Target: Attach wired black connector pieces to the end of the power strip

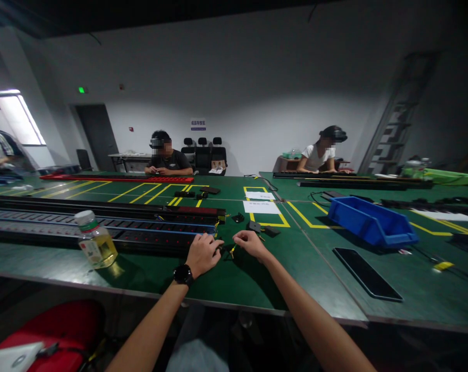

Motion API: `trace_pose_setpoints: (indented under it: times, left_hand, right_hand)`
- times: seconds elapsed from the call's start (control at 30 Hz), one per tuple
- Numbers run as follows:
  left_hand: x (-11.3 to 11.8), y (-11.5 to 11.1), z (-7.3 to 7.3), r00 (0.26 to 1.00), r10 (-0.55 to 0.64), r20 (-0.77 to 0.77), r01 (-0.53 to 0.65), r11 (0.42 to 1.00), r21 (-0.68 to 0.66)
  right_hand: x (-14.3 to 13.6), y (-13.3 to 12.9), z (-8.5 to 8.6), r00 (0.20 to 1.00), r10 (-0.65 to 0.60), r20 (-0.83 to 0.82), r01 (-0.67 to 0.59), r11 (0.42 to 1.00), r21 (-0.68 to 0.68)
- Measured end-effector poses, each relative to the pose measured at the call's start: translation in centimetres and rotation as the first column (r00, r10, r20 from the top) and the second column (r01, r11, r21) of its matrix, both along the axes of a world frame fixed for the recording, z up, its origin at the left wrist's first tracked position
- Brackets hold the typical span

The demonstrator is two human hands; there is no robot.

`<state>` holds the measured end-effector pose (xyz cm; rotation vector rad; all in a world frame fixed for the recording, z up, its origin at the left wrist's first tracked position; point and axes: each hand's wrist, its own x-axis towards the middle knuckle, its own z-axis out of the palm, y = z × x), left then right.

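Note:
My left hand, with a black watch on its wrist, rests at the ends of the long black rails. Its fingers are curled round a small dark part that I cannot make out. Just to the right, my right hand is pinched beside a thin yellow-tipped cable; what lies between its fingertips is too small to name. The cable hangs between the two hands, over the green table. Behind my right hand lie small black pieces.
A bottle of yellow liquid stands at the left before the rails. To the right are a blue bin and a phone. White papers lie further back. Two people sit across the table; another person is far left.

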<state>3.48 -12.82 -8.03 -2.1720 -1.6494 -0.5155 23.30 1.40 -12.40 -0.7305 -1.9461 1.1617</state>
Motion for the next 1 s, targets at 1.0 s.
trace_pose_setpoints:
  times: [1.0]
  left_hand:
    - [0.5,-0.3,0.1,0.998,0.033,-0.059,-0.035,0.999,-0.028]
  right_hand:
    - [0.1,0.4,-1.2,0.998,0.01,0.065,-0.012,1.0,0.019]
